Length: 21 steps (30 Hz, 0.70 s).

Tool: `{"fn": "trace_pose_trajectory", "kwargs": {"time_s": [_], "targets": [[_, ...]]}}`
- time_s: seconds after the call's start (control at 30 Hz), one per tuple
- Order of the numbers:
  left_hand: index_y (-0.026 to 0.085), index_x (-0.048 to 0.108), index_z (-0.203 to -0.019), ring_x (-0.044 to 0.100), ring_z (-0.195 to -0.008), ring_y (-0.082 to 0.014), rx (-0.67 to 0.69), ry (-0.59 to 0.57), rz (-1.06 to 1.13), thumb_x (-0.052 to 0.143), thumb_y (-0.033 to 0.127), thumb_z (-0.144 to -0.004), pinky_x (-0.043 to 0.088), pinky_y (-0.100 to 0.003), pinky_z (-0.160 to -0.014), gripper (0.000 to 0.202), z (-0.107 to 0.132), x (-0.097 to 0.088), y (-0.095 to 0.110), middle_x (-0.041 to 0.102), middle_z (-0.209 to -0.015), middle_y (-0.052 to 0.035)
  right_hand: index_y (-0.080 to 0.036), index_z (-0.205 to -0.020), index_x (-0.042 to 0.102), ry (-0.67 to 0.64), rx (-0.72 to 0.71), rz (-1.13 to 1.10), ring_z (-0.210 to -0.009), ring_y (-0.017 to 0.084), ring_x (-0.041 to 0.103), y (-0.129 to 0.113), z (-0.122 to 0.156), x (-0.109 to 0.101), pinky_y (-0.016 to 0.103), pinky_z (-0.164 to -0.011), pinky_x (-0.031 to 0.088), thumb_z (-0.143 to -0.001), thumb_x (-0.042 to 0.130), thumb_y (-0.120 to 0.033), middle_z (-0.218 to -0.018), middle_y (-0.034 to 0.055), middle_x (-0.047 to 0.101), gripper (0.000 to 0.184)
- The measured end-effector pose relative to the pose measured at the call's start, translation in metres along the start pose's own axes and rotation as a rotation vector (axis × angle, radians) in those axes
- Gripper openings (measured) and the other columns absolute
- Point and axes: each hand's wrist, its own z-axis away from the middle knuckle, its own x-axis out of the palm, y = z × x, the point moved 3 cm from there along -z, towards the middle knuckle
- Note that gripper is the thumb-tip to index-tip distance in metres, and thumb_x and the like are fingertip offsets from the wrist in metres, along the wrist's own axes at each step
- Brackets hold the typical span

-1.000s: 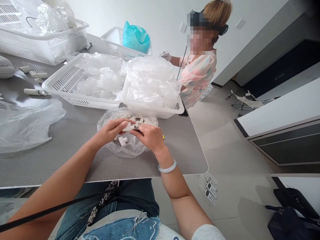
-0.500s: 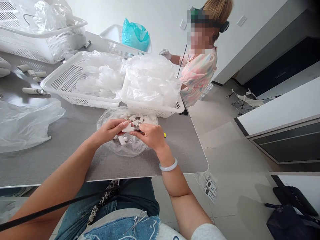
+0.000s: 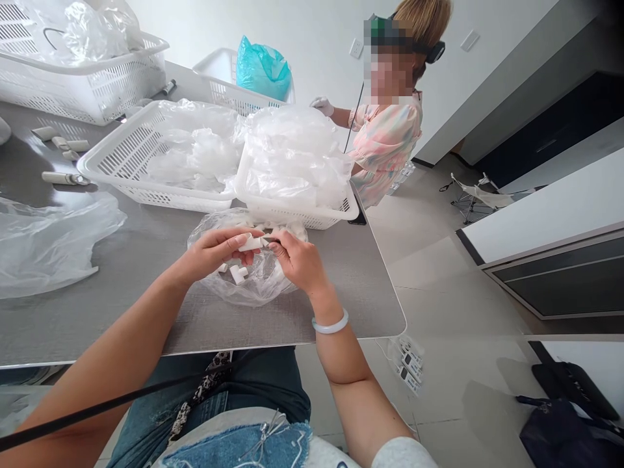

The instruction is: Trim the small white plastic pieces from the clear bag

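My left hand (image 3: pixel 219 250) is closed on a white plastic pipe fitting (image 3: pixel 252 242). My right hand (image 3: pixel 298 260) grips a utility knife (image 3: pixel 271 240); its blade touches or nearly touches the right end of the fitting, and the handle is hidden in my fist. Below both hands lies a clear plastic bag (image 3: pixel 258 289), spread on the table and holding several more white fittings. One loose tee fitting (image 3: pixel 238 274) shows between my hands on the bag's near side.
Behind the bag stand a white basket (image 3: pixel 292 211) heaped with clear bags and another basket (image 3: pixel 185 198) beside it. Pipe pieces (image 3: pixel 63 177) and a flat plastic bag (image 3: pixel 58 240) lie at left. A co-worker (image 3: pixel 387 136) with a gloved hand stands beyond the table's right edge.
The fitting has turned in my left hand and now slants up to the right. My right hand has rotated, with the knife blade moved up to the fitting's end; its yellow tip is no longer visible.
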Motion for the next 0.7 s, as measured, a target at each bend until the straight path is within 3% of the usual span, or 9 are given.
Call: {"fn": "trace_pose_trajectory", "kwargs": {"time_s": [0.13,0.37,0.7], "targets": [[0.021,0.078,-0.102,0.060,-0.061,-0.0168,-0.035,0.062,-0.073,0.061,0.055,-0.091,0.051,-0.029,-0.056,0.040,0.002,-0.002,0.004,0.067,-0.070,-0.0030,-0.020,-0.112,0.065,0.012,-0.019,0.044,-0.080,0.015,0.064,0.001,0.000,-0.002,0.023,-0.062,0.037,-0.110,0.020,-0.042,-0.094,0.0065,0.072,0.050],[0.017,0.066,-0.067,0.051,-0.057,-0.0138,0.000,0.016,-0.245,0.056,0.056,-0.093,0.042,-0.026,-0.055,0.047,0.001,0.003,0.012,0.057,-0.059,-0.0010,-0.018,-0.087,0.063,0.050,-0.080,0.127,-0.070,0.013,0.058,-0.006,-0.003,0.011,0.024,-0.059,0.035,-0.101,0.025,-0.067,-0.075,0.0039,0.064,0.063],[0.020,0.063,-0.060,0.049,-0.054,-0.0148,0.028,0.017,-0.300,0.055,0.053,-0.093,0.039,-0.028,-0.054,0.048,0.000,0.003,0.013,0.054,-0.055,-0.0012,-0.019,-0.070,0.058,0.110,-0.096,0.196,-0.057,0.010,0.049,-0.007,-0.001,0.014,0.026,-0.053,0.023,-0.104,0.027,-0.062,-0.060,-0.0010,0.056,0.063]]}}
